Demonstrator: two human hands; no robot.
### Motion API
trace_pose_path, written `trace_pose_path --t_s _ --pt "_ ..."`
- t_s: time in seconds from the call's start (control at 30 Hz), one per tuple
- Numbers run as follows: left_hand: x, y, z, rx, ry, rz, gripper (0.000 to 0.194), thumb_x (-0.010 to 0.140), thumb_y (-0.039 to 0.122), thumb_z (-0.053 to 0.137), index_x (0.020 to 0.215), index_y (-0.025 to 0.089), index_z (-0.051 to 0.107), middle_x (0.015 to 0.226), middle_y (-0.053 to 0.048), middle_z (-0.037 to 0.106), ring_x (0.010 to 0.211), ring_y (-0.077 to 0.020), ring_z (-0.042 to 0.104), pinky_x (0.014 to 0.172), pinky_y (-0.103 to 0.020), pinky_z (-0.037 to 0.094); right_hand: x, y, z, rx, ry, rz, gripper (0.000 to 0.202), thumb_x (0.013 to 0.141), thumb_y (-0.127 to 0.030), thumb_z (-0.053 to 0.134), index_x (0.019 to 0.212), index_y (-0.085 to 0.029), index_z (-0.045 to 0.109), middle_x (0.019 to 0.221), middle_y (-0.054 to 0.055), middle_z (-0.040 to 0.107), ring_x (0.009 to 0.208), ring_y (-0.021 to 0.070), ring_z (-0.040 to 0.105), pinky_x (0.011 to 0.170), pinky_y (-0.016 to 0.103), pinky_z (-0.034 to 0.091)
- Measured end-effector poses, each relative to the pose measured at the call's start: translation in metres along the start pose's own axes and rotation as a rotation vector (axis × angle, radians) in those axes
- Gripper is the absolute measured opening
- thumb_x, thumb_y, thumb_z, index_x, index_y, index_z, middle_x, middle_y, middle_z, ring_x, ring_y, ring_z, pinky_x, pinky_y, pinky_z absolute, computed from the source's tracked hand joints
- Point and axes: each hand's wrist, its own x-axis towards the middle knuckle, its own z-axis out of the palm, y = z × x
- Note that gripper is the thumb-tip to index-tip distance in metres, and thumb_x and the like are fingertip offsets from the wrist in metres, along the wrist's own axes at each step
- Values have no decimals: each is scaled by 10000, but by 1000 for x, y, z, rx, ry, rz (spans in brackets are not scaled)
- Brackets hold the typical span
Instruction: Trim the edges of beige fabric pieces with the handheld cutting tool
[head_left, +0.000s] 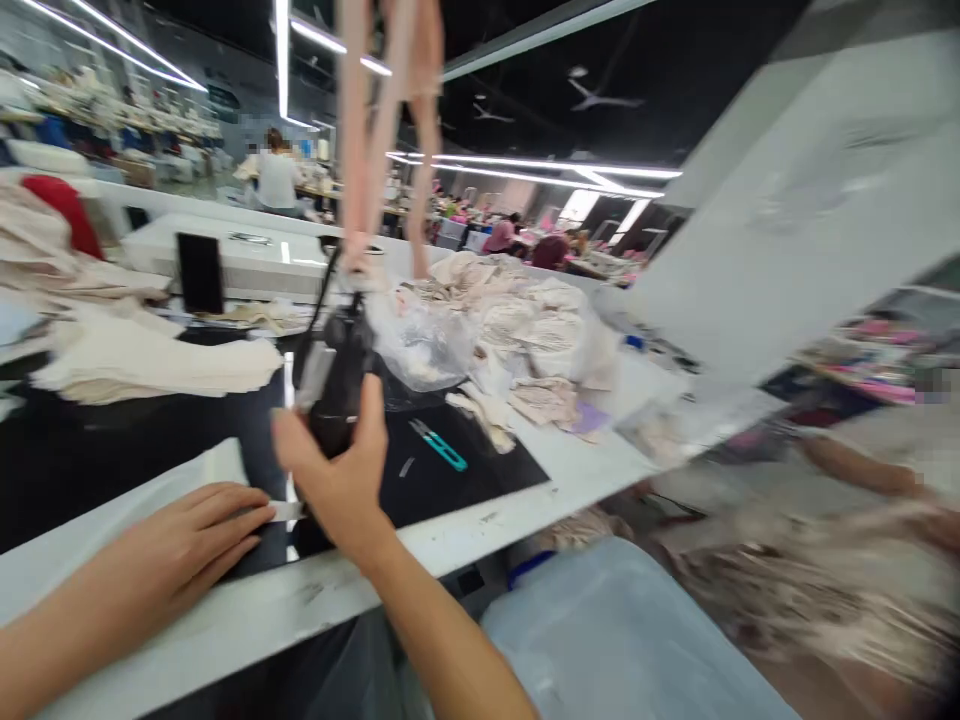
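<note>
The right hand (337, 490) was wrapped around a chunky black tool (334, 400), thumb on one side and fingers on the other. Pretty blurry from my end, but I could make out a dark, bulky body with a greyish patch on its left and a thin black loop near the top. It was over the black mat (487, 485) on the white worktop (450, 540), just below some peach straps (354, 120). The left hand (176, 535) lay flat, fingers stretched out side by side on a pale cloth (150, 510), tips at a thin whitish strip (285, 511) running toward the tool. Its thumb was hidden from me.

My count: one black tool, one strip, one pair of turquoise snips (442, 450), one dark slab (200, 273) standing up, one stack of cream pieces (161, 360) (couldn't count the layers), one purple scrap (590, 418). The crumpled beige heap (540, 310) beside the clear bag (427, 345) was too jumbled to count. I also spotted two ceiling fans (600, 100).
</note>
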Motion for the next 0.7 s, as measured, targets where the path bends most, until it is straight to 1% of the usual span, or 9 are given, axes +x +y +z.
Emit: trace_pose_path --t_s 0.03,0.07,0.13,0.2,0.27,0.33,0.4,0.5,0.7 --pt "11 10 -7 1 -56 63 460 1344 250 489 1388 285 945 1328 -27 949 1157 -200 918 1092 -255 736 0 0 -4 -24 34 -25 428 836 -526 934 1000 -334 589 756 -86 707 627 166 657 600 294 621" --pt "20 18 -11 7 -80 79 456 1342 210 479 1378 233 934 1295 -64 946 1145 -207 918 1091 -266 739 0 1 -9 -64 70 -46 419 843 -514 942 1015 -328 608 751 -90 707 614 158 648 579 282 595" --pt "34 25 -13 2 -106 60 396 1330 184 516 1339 171 912 1251 -109 935 1140 -226 914 1110 -299 746 2 7 -18 -109 104 -88 427 869 -492 980 1067 -315 647 780 -89 729 617 156 676 592 281 600" --pt "37 24 -10 -13 -123 43 299 1324 218 603 1382 158 890 1301 -136 924 1197 -243 909 1151 -328 744 6 15 -25 -87 124 -159 430 901 -465 1009 1126 -308 678 837 -71 790 635 155 711 643 295 639" --pt "33 20 -6 -23 -140 23 292 1334 267 626 1445 151 871 1349 -148 914 1247 -250 902 1194 -338 731 9 19 -28 -34 144 -184 451 903 -455 1057 1149 -299 713 858 -64 814 609 153 718 641 299 655" --pt "30 17 -2 -29 -139 27 311 1344 303 623 1457 140 863 1349 -155 910 1246 -258 900 1190 -347 733 10 19 -29 13 139 -191 481 887 -494 1108 1117 -290 739 856 -57 820 592 157 722 618 303 668" --pt "28 17 -1 -36 -135 45 313 1343 296 620 1462 125 854 1339 -163 910 1251 -266 898 1194 -362 736 11 16 -30 23 126 -197 523 879 -577 1137 1075 -287 748 848 -51 818 584 163 724 591 309 674" --pt "30 17 0 -48 -121 64 305 1343 277 614 1468 114 839 1330 -168 907 1277 -266 894 1230 -371 725 13 14 -32 12 119 -213 589 865 -670 1149 1092 -293 758 836 -54 814 572 171 723 554 317 668" --pt "31 17 1 -65 -110 61 326 1360 307 586 1484 125 826 1315 -153 905 1254 -259 896 1221 -353 720 15 16 -36 -2 126 -212 609 837 -690 1163 1112 -312 772 823 -56 806 561 189 719 523 342 653"
